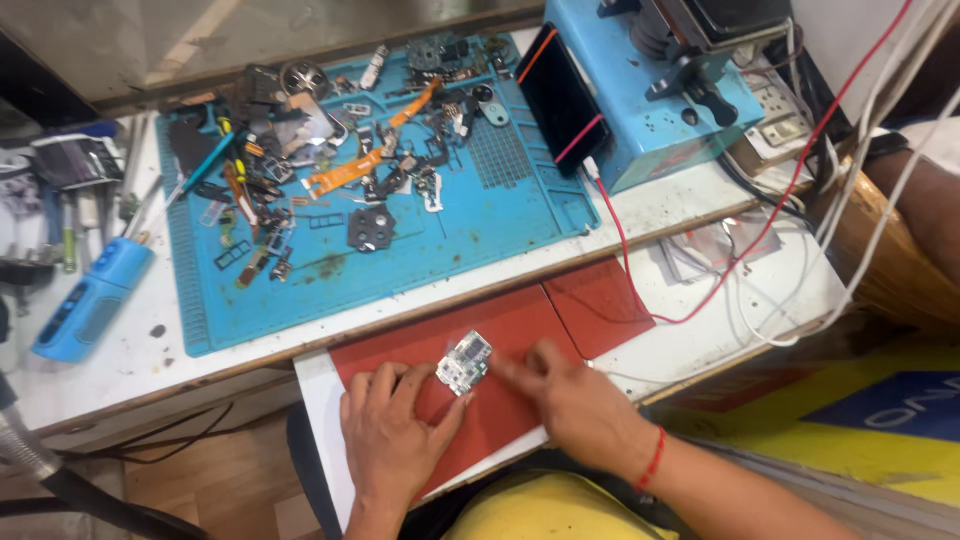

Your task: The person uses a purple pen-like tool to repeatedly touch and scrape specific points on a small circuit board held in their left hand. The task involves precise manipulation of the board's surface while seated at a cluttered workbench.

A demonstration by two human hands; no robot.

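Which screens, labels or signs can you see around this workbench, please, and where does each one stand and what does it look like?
Phone: leans against the blue machine at the back of the blue mat; dark, unlit screen, orange-red edge, red cable plugged in.
Printed panel: lower right, below the bench; yellow with a blue patch and white lettering.
Small circuit board: on the red mat, between the left hand and right hand; no screen.

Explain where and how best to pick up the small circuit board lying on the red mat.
Pinch the circuit board by its two long edges, coming from above. It lies flat on the red mat, its face crowded with parts; the left hand already touches its near end.
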